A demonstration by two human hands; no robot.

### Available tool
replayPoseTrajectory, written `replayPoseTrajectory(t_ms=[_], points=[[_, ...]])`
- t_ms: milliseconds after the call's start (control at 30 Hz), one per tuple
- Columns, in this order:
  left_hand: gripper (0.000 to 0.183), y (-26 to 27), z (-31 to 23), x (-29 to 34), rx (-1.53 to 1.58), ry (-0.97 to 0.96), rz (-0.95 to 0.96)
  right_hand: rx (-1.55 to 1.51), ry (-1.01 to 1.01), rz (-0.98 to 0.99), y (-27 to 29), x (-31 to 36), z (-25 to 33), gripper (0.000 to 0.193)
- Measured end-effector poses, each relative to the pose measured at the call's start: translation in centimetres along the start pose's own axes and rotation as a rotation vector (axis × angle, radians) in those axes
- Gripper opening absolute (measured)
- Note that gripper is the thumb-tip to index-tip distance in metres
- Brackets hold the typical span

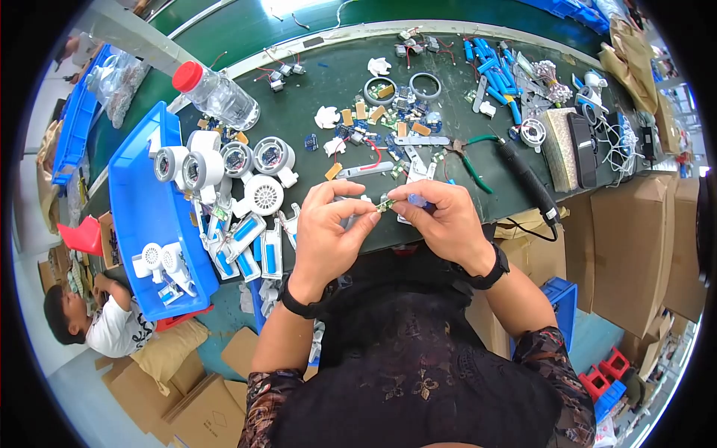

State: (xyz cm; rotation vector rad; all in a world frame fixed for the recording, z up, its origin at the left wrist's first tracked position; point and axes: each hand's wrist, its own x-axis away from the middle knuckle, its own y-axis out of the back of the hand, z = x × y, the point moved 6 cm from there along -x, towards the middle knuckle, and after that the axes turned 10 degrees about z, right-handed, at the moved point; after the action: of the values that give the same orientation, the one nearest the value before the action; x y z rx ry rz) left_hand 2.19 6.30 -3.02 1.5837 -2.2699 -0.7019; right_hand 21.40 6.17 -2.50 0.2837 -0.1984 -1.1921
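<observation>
Near the front edge of the bench, my left hand (328, 235) pinches a small green circuit board (385, 205) between thumb and fingertips. My right hand (452, 224) is closed at the board's other side, its fingertips touching it. A bluish translucent piece (417, 200) shows at the right fingers; what it is I cannot make out. Just beyond the hands lie a white flat metal part (420, 163) and green-handled pliers (469, 166). White fan housings (265, 196) and open handles with blue battery cells (246, 230) lie left of my left hand.
A blue bin (123, 216) holds fan parts at left, near a red-capped bottle (224, 97). Small boards, grey rings (426, 86) and blue cells (497, 71) cover the bench. A black cylindrical tool (526, 179) and phone (581, 149) lie right. Another person (119, 321) is at left.
</observation>
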Motion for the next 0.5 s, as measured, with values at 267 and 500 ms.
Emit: replayPoseTrajectory(t_ms=[267,500], points=[[0.01,-0.12,0.16,0.01,0.007,-0.013,0.002,0.044,0.039,0.036,0.31,-0.22,0.4,0.014],[0.011,0.01,0.1,0.03,0.012,-0.01,0.01,-0.069,-0.087,0.055,0.08,-0.04,-0.37,0.014]])
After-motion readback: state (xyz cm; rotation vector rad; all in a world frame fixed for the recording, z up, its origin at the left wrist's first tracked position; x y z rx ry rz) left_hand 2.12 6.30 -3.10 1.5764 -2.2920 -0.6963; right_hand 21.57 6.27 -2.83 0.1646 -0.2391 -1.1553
